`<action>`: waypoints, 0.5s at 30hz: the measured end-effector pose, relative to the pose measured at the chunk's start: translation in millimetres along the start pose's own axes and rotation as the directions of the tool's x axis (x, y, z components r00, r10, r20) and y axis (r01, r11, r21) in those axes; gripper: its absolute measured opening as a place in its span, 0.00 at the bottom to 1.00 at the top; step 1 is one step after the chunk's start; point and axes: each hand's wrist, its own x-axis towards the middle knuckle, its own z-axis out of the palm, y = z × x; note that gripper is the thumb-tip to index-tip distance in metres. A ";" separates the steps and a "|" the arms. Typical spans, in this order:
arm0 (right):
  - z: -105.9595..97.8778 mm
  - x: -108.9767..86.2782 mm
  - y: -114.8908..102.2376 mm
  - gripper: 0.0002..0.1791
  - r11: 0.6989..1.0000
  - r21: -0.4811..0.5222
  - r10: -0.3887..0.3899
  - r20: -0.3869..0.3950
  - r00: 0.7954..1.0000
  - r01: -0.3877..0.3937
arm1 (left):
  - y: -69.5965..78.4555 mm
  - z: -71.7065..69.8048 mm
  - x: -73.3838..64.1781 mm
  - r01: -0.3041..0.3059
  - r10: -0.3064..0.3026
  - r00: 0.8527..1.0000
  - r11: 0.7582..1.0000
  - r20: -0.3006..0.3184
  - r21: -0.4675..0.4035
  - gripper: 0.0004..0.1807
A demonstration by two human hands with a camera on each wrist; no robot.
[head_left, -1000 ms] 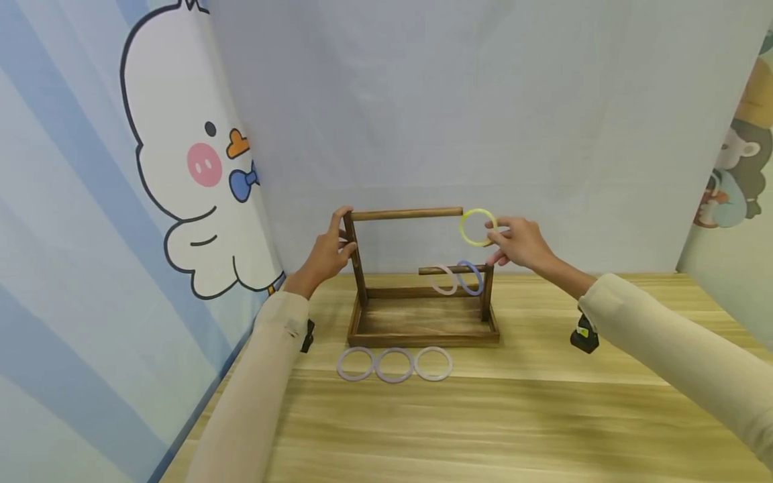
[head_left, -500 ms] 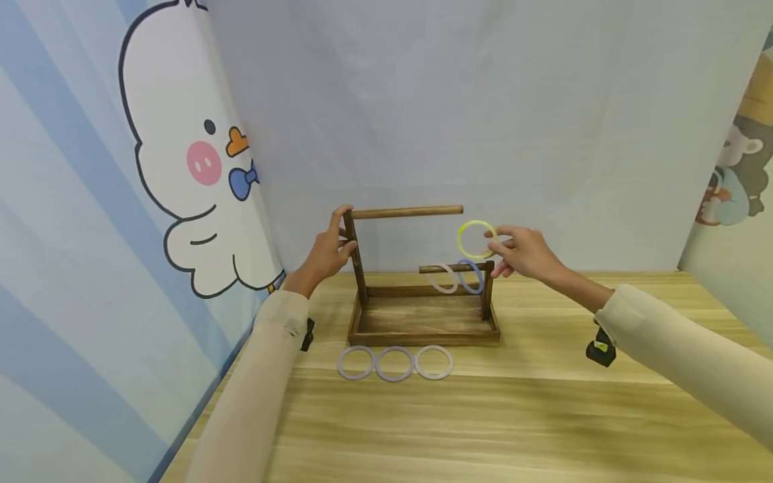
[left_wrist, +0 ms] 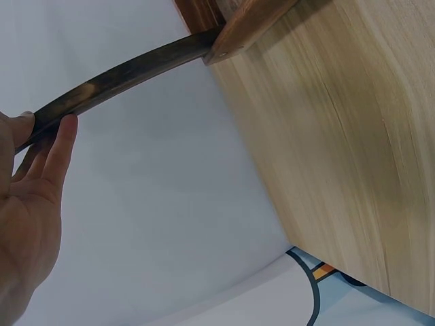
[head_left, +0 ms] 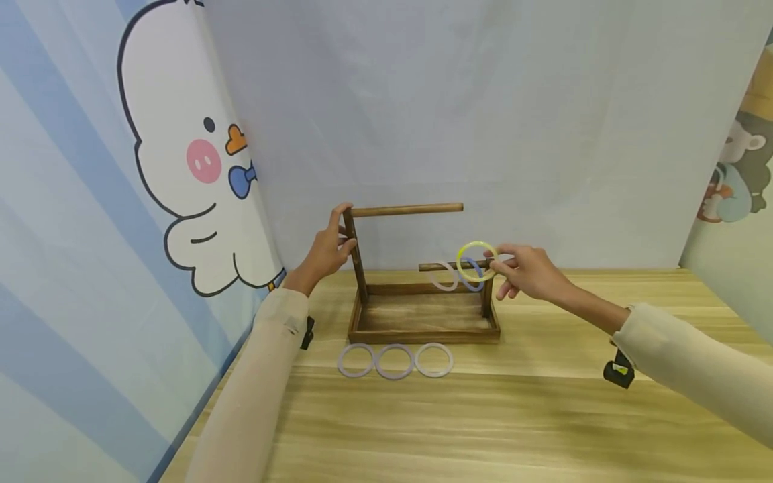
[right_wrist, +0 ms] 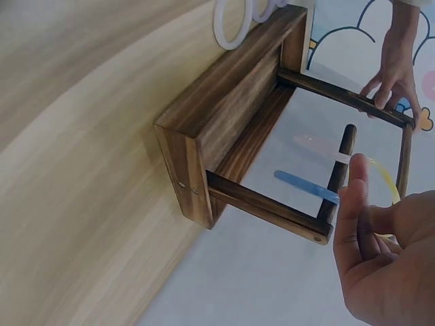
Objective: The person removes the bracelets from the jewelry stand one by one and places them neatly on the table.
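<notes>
Yellow ring (head_left: 477, 243) sits pinched in the right hand (head_left: 530, 270), while the left hand (head_left: 326, 253) grips the tall wooden post (head_left: 359, 274).

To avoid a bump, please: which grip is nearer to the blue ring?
Right. The right grip, holding the yellow ring, is just right of the blue ring; the left grip holds the tall post, farther left.

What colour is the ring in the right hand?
Yellow; the ring pinched by the right hand shows best in the head view.
</notes>
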 end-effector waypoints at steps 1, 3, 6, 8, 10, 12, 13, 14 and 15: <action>2.2 -2.0 0.3 0.18 1.000 0.003 -0.001 0.008 1.000 0.001 | -0.4 -0.1 0.0 0.002 -0.002 1.000 1.000 0.000 0.000 0.40; 6.4 -6.7 1.2 0.19 1.000 0.001 0.005 0.028 1.000 -0.005 | -0.6 -0.9 -0.2 0.008 -0.008 1.000 1.000 0.001 0.001 0.40; 12.5 -13.6 3.8 0.22 1.000 -0.010 0.000 0.056 0.998 0.000 | 0.2 -1.9 -0.5 0.017 -0.017 1.000 1.000 0.004 0.004 0.40; 15.6 -17.7 6.1 0.24 1.000 -0.005 0.002 0.070 0.998 -0.002 | 1.3 -2.4 -0.5 0.023 -0.023 1.000 1.000 0.008 -0.001 0.40; 18.3 -21.4 9.2 0.24 1.000 0.016 -0.003 0.078 0.997 0.002 | 1.8 -2.2 -0.3 0.024 -0.024 1.000 1.000 0.008 -0.006 0.40; 20.9 -25.6 12.3 0.24 0.999 0.041 0.003 0.084 0.996 -0.006 | 1.9 -2.0 -0.2 0.025 -0.025 1.000 1.000 0.009 -0.011 0.40; 22.1 -28.0 14.2 0.25 0.999 0.046 0.004 0.086 0.996 -0.008 | 1.6 -1.7 -0.1 0.024 -0.024 1.000 1.000 0.009 -0.009 0.40; 23.5 -30.5 16.3 0.25 0.999 0.049 0.004 0.091 0.996 -0.008 | 1.2 -1.5 -0.1 0.024 -0.024 1.000 1.000 0.010 -0.009 0.40; 25.1 -32.9 18.3 0.25 0.999 0.049 0.007 0.097 0.995 -0.011 | 1.0 -1.6 -0.2 0.028 -0.028 1.000 1.000 0.011 -0.007 0.40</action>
